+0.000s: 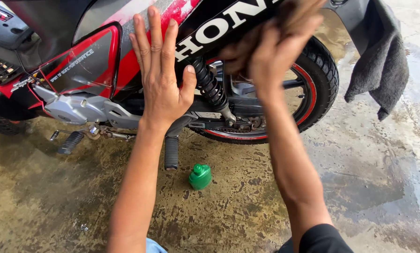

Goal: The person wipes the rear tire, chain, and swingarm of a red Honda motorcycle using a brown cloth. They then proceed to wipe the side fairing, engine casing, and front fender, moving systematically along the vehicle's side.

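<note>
Green bottle (pixel 200 176) upright on the wet concrete floor (pixel 228 206), cap on, contents not visible, between my forearms. My left hand (pixel 161 84) is flat with fingers spread, palm on the red-black side panel (pixel 125 61), gripping nothing. My right hand (pixel 275 47) has fingers closed on a brown rag (pixel 240 51), pressed against the bodywork above the rear wheel (pixel 313 89). Grey cloth (pixel 381 65) hangs off the tail.

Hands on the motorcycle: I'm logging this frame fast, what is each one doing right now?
Left hand: open, fingers spread flat against the red side panel.
Right hand: closed on a brown cloth.
</note>
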